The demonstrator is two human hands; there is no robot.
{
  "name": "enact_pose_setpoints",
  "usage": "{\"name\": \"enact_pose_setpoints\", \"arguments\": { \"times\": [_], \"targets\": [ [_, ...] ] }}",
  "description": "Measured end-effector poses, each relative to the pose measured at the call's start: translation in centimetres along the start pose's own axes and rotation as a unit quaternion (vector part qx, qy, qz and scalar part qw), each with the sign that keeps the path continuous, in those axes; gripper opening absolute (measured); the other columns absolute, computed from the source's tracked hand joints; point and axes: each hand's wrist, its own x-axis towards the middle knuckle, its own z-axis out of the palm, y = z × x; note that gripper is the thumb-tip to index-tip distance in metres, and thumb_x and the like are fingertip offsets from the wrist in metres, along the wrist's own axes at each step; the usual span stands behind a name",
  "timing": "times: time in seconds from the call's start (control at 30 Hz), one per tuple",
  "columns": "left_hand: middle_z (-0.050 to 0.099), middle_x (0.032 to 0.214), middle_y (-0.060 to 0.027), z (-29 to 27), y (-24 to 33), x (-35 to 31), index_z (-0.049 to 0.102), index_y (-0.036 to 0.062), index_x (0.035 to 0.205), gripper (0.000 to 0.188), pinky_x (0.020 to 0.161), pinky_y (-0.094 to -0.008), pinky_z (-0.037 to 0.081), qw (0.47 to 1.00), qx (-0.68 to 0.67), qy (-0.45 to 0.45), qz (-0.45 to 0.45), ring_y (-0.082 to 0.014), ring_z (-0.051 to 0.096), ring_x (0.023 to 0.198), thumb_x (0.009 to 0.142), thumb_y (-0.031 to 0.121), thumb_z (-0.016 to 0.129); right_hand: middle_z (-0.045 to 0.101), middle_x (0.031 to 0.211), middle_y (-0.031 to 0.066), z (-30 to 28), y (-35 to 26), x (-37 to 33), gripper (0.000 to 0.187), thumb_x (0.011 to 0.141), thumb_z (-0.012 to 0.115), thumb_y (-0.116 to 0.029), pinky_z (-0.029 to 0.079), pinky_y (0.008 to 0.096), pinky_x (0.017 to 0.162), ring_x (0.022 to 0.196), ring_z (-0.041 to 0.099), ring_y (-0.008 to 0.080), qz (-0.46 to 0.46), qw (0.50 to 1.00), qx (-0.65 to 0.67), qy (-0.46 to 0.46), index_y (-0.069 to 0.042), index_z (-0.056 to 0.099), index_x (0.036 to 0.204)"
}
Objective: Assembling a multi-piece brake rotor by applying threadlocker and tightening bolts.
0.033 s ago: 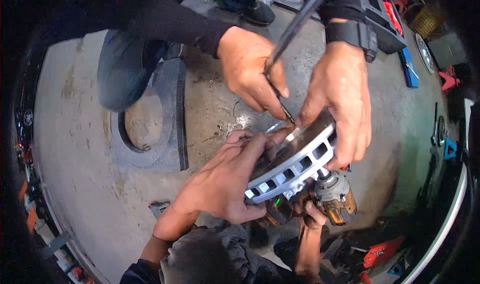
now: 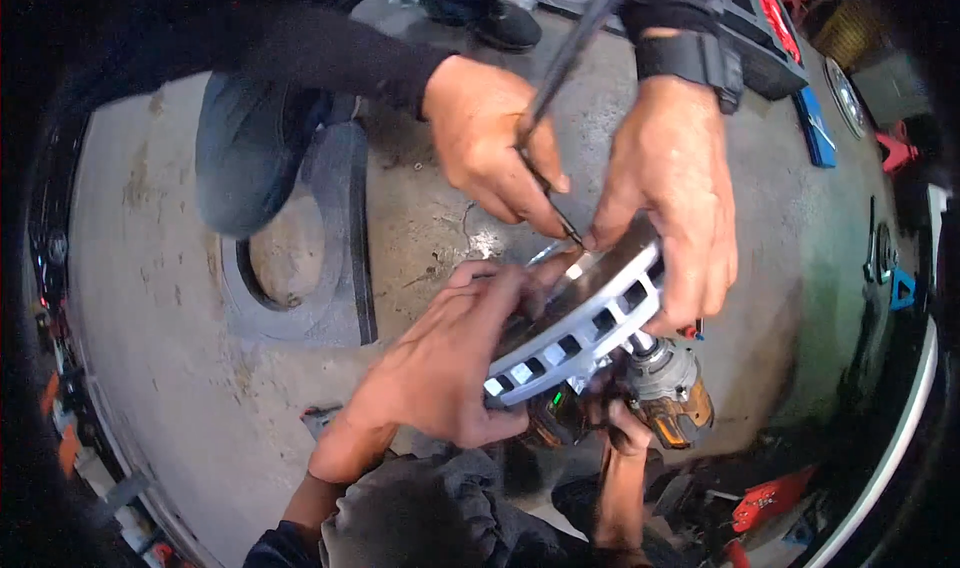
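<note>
A vented brake disc (image 2: 612,340) is tilted up in front of me. My left hand (image 2: 425,368) grips its left edge, fingers over the face and thumb below. My right hand (image 2: 630,430), partly hidden under the disc, is closed round a yellow-and-black cordless impact wrench (image 2: 680,413), whose socket end meets the disc's underside. A co-worker's hand (image 2: 495,143) holds a long dark rod-like tool (image 2: 572,58), its thin tip at the disc's face. The co-worker's other hand (image 2: 680,183), below a black watch, grasps the disc's right edge.
A grey foam block (image 2: 345,188) with a round cut-out lies on the concrete floor beside the co-worker's knee (image 2: 245,158). At the upper right are a black case (image 2: 755,53) and a blue flat item (image 2: 815,133). A red piece (image 2: 770,498) lies lower right.
The disc has tilted slightly and its right side has shifted a little left. Both co-worker's hands and the rod-like tool have moved slightly left with it. My hands keep their grips.
</note>
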Motion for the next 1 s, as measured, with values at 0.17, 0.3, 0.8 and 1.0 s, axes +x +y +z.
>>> {"name": "enact_pose_setpoints", "arguments": {
  "times": [0.17, 0.3, 0.8, 1.0],
  "targets": [
    [0.055, 0.114, -0.0194, 1.4, 0.6, 0.3, 0.034, 0.0006, 0.124, 0.08, 0.1, -0.0381, 0.04, 0.998, -0.036, 0.049, -0.031, -0.0299, 0.054, 0.109, 0.053, 0.005, 0.071, 0.065, 0.104, 0.0149, -4.1, 3.2, -1.6, 0.059, 0.071, 0.073, -0.005, 0.053, 0.0385, 0.078, 0.084, 0.064, 0.0284, 0.012, 0.995, -0.066, 0.074, 0.005, 0.051, 0.125],
    [0.053, 0.115, -0.0147, 0.7, 1.3, 16.6, 0.044, 0.0062, 0.112, 0.056, 0.092, -0.0377, 0.037, 0.946, -0.126, -0.184, 0.234, -0.0268, 0.051, 0.106, 0.058, 0.012, 0.058, 0.065, 0.113, 0.0144, -2.2, -0.2, 0.8, 0.067, 0.07, 0.08, -0.005, 0.055, 0.0345, 0.074, 0.084, 0.064, 0.0199, 0.007, 0.987, -0.151, 0.054, -0.001, 0.052, 0.131],
    [0.052, 0.098, 0.0042, 0.0, 5.9, 27.2, 0.067, 0.033, 0.097, 0.024, 0.075, -0.0424, 0.039, 0.51, 0.166, -0.629, 0.562, -0.0216, 0.048, 0.089, 0.077, 0.022, 0.072, 0.069, 0.092, 0.0058, -3.7, -0.2, 4.7, 0.032, 0.084, 0.074, -0.016, 0.051, 0.0262, 0.06, 0.067, 0.06, 0.0105, -0.05, 0.989, 0.14, -0.006, -0.001, 0.066, 0.111],
    [0.055, 0.098, 0.0019, -0.8, 6.3, 28.1, 0.067, 0.0304, 0.098, 0.024, 0.075, -0.0438, 0.039, 0.5, 0.162, -0.644, 0.556, -0.0227, 0.048, 0.088, 0.076, 0.023, 0.074, 0.069, 0.089, 0.0036, -1.7, -1.2, 7.3, 0.029, 0.084, 0.075, -0.016, 0.051, 0.0269, 0.06, 0.065, 0.06, 0.011, -0.088, 0.981, 0.174, -0.024, -0.002, 0.067, 0.109]
  ]
}}
